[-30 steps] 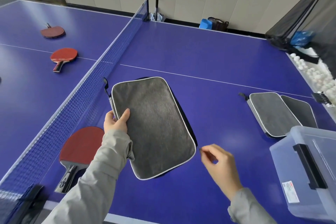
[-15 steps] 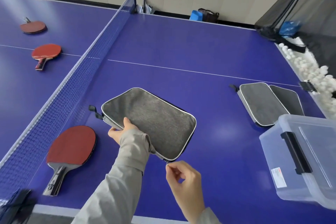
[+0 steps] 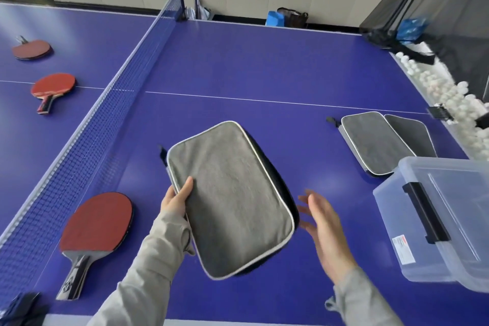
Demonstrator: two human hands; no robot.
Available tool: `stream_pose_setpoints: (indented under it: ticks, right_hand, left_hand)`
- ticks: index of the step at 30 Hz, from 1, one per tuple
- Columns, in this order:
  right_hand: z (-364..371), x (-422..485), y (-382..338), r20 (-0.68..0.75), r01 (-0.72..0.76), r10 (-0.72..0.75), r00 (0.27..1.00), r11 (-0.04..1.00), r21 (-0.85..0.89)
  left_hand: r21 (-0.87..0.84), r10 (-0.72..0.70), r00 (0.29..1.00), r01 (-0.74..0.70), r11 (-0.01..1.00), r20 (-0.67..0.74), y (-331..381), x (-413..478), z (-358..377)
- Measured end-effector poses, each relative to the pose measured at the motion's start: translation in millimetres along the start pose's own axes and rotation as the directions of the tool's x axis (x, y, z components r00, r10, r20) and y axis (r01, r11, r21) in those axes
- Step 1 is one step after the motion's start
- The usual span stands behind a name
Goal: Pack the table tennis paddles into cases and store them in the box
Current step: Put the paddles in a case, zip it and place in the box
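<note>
At table centre, held case: gray paddle case (image 3: pixel 230 196) w/ white piping, tilted, long axis approx 11-to-5 o'clock; black underside showing along its 3 o'clock edge; black pull tab at its 10 o'clock corner.
L hand: left hand (image 3: pixel 176 200) gripping case at its 8 o'clock edge, thumb on top, fingers hidden underneath.
R hand: right hand (image 3: pixel 321 222) holding nothing, fingers straight & spread, blurred; just beside case's 4 o'clock edge; contact can't tell.
Nearest paddle: red paddle (image 3: pixel 98 222) flat on blue table (image 3: pixel 251 66) at 8 o'clock of case, handle toward 6, beside net (image 3: pixel 105 119).
Beyond net: second paddle (image 3: pixel 53 85) & far paddle (image 3: pixel 31 49), both toward 10 o'clock, well apart from case.
Spare cases: two gray spare cases (image 3: pixel 375 143) overlapping at 2 o'clock, lying flat.
Box: clear plastic box (image 3: pixel 436 219) at 3 o'clock, black latch (image 3: pixel 426 213) facing; spare cases' near ends hidden behind it.
Balls: white balls (image 3: pixel 449 98) heaped past table edge at 2 o'clock.
</note>
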State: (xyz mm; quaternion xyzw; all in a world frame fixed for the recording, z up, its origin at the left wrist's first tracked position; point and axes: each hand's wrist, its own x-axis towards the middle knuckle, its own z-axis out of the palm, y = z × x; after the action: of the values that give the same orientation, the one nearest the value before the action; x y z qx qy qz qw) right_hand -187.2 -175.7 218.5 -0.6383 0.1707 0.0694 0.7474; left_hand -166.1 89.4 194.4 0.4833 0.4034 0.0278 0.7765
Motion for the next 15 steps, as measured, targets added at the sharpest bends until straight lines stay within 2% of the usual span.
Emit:
stream_pose_setpoints:
  ticks: [2,4,6,7,9,10,12,14,15]
  right_hand:
    - [-0.6,4.9,-12.9,0.260,-0.144,0.121,0.958,0.987,0.071]
    - [4.7,0.1,-18.0,0.408,-0.215,0.176,0.896,0.975,0.051]
    - [9.8,-5.9,-17.3,0.434,-0.234,0.183,0.882,0.970,0.066]
    - [12.1,-8.2,-15.1,0.434,-0.208,0.159,0.887,0.976,0.067]
    - [18.5,-13.2,-9.4,0.379,-0.109,0.090,0.921,0.994,0.030]
    - [22.4,-16.0,-5.1,0.329,-0.043,0.047,0.943,0.999,-0.020]
    - [31.5,-22.2,6.8,0.257,0.078,-0.032,0.966,0.982,-0.171]
    - [41.1,-31.1,19.5,0.282,0.133,-0.064,0.957,0.964,-0.230]
    - [44.7,-35.1,24.1,0.298,0.149,-0.076,0.951,0.962,-0.230]
  left_hand:
    - [0.041,-0.052,0.992,0.047,0.998,0.116,-8.6,-2.8,4.2]
    - [0.048,-0.074,0.983,0.067,0.997,0.171,-15.9,-5.7,11.1]
    - [0.099,-0.070,0.987,0.056,0.994,0.147,-22.0,-7.3,20.4]
    - [0.213,-0.052,0.993,0.029,0.977,0.104,-24.5,-8.0,24.9]
    - [0.491,-0.005,0.999,-0.015,0.871,0.041,-29.1,-16.5,34.3]
    - [0.554,0.009,0.996,-0.055,0.830,0.086,-31.2,-26.4,40.6]
    - [0.523,-0.023,0.956,-0.141,0.840,0.293,-36.8,-50.5,55.9]
    - [0.412,-0.099,0.891,-0.104,0.905,0.443,-43.6,-72.8,68.7]
    - [0.359,-0.090,0.873,-0.101,0.928,0.479,-46.5,-78.2,71.3]
